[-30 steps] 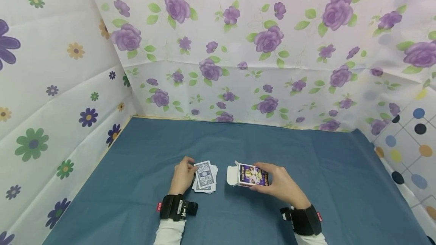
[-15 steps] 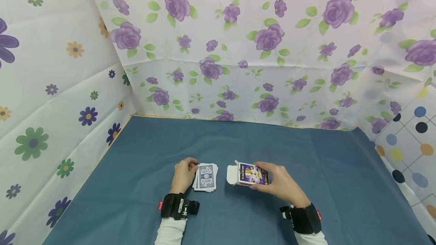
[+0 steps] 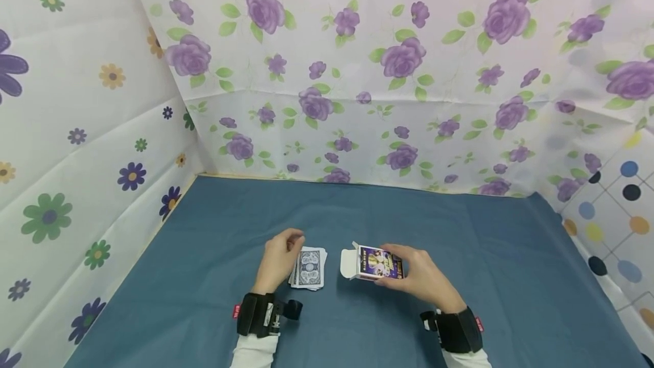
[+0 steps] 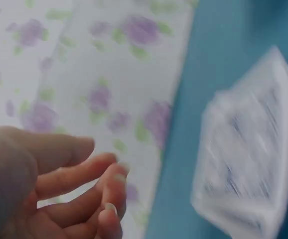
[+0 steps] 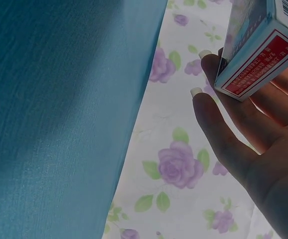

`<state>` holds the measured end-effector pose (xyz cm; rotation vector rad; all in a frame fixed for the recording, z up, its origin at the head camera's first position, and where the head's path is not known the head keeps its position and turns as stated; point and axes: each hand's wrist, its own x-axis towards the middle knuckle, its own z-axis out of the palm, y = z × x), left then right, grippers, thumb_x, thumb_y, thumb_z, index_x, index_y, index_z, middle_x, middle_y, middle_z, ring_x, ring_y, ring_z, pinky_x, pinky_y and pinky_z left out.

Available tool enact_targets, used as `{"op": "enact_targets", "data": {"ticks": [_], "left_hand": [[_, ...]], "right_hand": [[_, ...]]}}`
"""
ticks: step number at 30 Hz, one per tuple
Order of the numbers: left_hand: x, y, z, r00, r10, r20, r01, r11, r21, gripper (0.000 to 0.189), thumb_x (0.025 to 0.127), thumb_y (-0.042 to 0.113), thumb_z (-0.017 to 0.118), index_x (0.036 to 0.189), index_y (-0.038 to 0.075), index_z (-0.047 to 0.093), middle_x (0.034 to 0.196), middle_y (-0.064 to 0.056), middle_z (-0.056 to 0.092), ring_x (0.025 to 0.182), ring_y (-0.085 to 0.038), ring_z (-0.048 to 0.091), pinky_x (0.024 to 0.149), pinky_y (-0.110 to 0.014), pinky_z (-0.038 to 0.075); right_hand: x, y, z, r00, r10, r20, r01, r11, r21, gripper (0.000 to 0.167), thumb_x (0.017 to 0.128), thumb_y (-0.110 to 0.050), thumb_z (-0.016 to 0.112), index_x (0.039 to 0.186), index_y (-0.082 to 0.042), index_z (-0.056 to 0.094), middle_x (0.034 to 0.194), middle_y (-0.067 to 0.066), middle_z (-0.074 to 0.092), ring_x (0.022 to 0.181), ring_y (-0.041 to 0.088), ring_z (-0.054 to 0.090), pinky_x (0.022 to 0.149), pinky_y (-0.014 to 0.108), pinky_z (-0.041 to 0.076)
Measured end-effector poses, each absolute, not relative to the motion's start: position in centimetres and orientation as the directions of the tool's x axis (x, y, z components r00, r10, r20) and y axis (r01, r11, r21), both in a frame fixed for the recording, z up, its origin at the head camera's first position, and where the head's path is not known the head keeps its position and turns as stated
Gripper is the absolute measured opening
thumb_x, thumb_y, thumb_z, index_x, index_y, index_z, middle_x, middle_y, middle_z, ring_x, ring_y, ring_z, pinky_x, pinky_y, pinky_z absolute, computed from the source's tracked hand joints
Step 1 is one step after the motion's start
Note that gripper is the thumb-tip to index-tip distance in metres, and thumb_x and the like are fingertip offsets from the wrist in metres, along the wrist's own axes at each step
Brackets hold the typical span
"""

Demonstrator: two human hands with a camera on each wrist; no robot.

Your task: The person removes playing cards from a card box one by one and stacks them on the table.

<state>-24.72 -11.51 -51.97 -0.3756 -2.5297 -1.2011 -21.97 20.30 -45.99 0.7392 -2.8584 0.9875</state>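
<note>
A stack of playing cards (image 3: 310, 268), patterned backs up and edges slightly uneven, lies on the blue cloth. My left hand (image 3: 277, 259) is just over its left side, thumb near loosely bent fingers. In the left wrist view nothing is between the fingers of that hand (image 4: 76, 194), and the cards (image 4: 243, 154) appear blurred and apart from it. My right hand (image 3: 423, 278) grips a purple-and-white card box (image 3: 379, 262) by its right end. The box's white flap (image 3: 349, 263) stands open toward the cards. In the right wrist view, the box (image 5: 258, 64) shows a red printed panel.
Blue cloth (image 3: 230, 209) covers the table. A white sheet with purple flowers (image 3: 357, 101) hangs at the back, a flowered sheet (image 3: 92, 146) at the left and a dotted one (image 3: 618, 231) at the right.
The top card, tilted under my left fingers a second ago, now lies level with the stack. My left hand has let go and moved slightly up and right. The right hand and box stay put.
</note>
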Motion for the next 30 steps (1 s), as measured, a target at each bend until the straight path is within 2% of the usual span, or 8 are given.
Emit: {"op": "enact_targets", "data": {"ticks": [5, 9, 15, 23, 30], "left_hand": [[-22.4, -8.2, -45.7, -0.922, 0.304, 0.239, 0.351, 0.4, 0.847, 0.025, 0.097, 0.028, 0.058, 0.111, 0.009, 0.069, 0.097, -0.005, 0.068, 0.08, -0.019, 0.06, 0.065, -0.029, 0.047], [-21.6, -5.7, -44.5, -0.899, 0.405, 0.164, 0.331, 0.387, 0.861, 0.022, 0.098, 0.022, 0.058, 0.107, 0.006, 0.071, 0.093, -0.006, 0.069, 0.073, -0.016, 0.058, 0.063, -0.023, 0.044], [-21.4, -4.0, -45.3, -0.923, 0.356, 0.147, 0.297, 0.417, 0.859, 0.017, 0.097, 0.016, 0.058, 0.101, 0.004, 0.07, 0.084, -0.006, 0.066, 0.065, -0.008, 0.051, 0.059, -0.023, 0.041], [-21.3, -3.6, -45.6, -0.957, 0.272, 0.103, 0.217, 0.432, 0.875, 0.026, 0.093, 0.029, 0.065, 0.081, 0.006, 0.067, 0.063, 0.0, 0.053, 0.051, -0.007, 0.041, 0.05, -0.021, 0.033], [-21.7, -4.1, -46.1, -0.957, 0.287, 0.036, 0.138, 0.342, 0.93, 0.025, 0.09, 0.026, 0.069, 0.084, 0.002, 0.068, 0.065, 0.001, 0.053, 0.054, -0.009, 0.042, 0.051, -0.022, 0.034]], "right_hand": [[-21.9, 20.3, -45.9, -0.884, -0.43, 0.184, -0.452, 0.683, -0.573, 0.069, 0.077, -0.045, 0.079, 0.131, -0.008, 0.06, 0.126, 0.009, 0.065, 0.106, 0.02, 0.064, 0.08, 0.035, 0.052], [-21.8, 20.2, -45.8, -0.876, -0.439, 0.202, -0.468, 0.669, -0.577, 0.066, 0.077, -0.044, 0.079, 0.13, -0.009, 0.06, 0.125, 0.009, 0.066, 0.102, 0.019, 0.066, 0.077, 0.03, 0.053], [-21.7, 20.1, -45.6, -0.876, -0.436, 0.206, -0.469, 0.669, -0.576, 0.067, 0.076, -0.043, 0.08, 0.13, -0.008, 0.06, 0.124, 0.01, 0.065, 0.101, 0.019, 0.066, 0.076, 0.031, 0.053], [-21.6, 19.7, -45.1, -0.852, -0.481, 0.208, -0.506, 0.65, -0.567, 0.067, 0.079, -0.047, 0.076, 0.131, -0.009, 0.059, 0.126, 0.01, 0.064, 0.103, 0.021, 0.066, 0.078, 0.031, 0.054], [-21.5, 19.6, -45.2, -0.848, -0.485, 0.214, -0.513, 0.65, -0.561, 0.069, 0.079, -0.049, 0.075, 0.133, -0.01, 0.057, 0.128, 0.01, 0.063, 0.107, 0.023, 0.064, 0.079, 0.036, 0.054]]}}
